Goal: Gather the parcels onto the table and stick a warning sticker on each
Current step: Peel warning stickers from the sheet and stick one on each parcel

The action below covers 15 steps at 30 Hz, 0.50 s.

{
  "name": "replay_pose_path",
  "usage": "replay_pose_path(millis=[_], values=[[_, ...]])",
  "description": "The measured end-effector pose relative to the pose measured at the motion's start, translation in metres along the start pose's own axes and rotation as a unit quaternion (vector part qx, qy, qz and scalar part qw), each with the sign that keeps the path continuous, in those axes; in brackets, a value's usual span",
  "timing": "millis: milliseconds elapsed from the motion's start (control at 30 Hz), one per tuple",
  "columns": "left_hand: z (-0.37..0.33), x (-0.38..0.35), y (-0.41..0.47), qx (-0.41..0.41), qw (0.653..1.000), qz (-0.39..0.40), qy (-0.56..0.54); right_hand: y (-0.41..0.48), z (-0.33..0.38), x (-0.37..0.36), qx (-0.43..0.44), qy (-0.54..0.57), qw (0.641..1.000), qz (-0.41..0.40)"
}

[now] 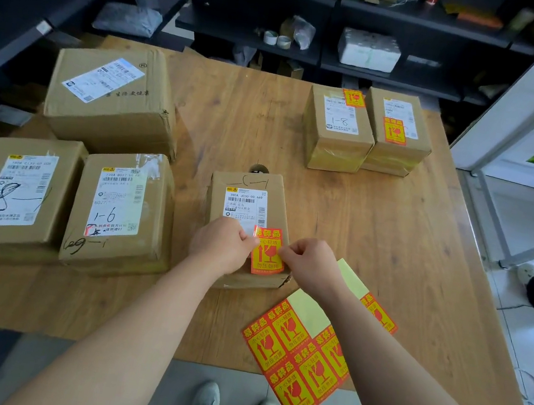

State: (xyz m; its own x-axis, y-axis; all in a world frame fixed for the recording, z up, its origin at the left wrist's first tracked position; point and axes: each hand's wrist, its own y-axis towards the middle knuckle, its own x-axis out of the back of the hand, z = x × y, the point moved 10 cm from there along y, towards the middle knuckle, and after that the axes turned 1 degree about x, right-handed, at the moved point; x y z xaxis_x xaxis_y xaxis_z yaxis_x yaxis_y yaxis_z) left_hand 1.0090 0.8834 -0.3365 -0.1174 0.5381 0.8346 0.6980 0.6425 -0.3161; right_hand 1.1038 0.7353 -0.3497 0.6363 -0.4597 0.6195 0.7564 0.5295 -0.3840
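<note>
Sticker (268, 251) pinched over parcel (247, 230), both hands seemingly curled.

The table (377, 219) is matt, grained wood. At its centre, the parcel (251, 182) is dull brown cardboard with a white paper label (244, 206). The warning sticker (268, 251) looks smooth and slightly shiny. At five o'clock, the sticker sheet (305, 357) shows pale backing paper.

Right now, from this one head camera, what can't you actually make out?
- Whether the warning sticker is stuck down: the left hand and right hand cover its edges, head view.
- The sticker sheet: partly hidden under the right forearm, head view.
- Small print on the label of the middle parcel: too small, head view.
- Contents of the shelf: dark and blurred, head view.
</note>
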Motion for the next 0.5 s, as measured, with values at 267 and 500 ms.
replay_pose_path(millis=[267,500], values=[[0.025,0.01,-0.006,-0.001,0.997,-0.032,-0.068,-0.004,0.023,-0.005,0.052,-0.056,0.997,-0.029],[0.05,0.024,-0.009,0.04,0.996,-0.062,-0.042,0.001,0.045,-0.025,0.049,-0.145,0.987,-0.045]])
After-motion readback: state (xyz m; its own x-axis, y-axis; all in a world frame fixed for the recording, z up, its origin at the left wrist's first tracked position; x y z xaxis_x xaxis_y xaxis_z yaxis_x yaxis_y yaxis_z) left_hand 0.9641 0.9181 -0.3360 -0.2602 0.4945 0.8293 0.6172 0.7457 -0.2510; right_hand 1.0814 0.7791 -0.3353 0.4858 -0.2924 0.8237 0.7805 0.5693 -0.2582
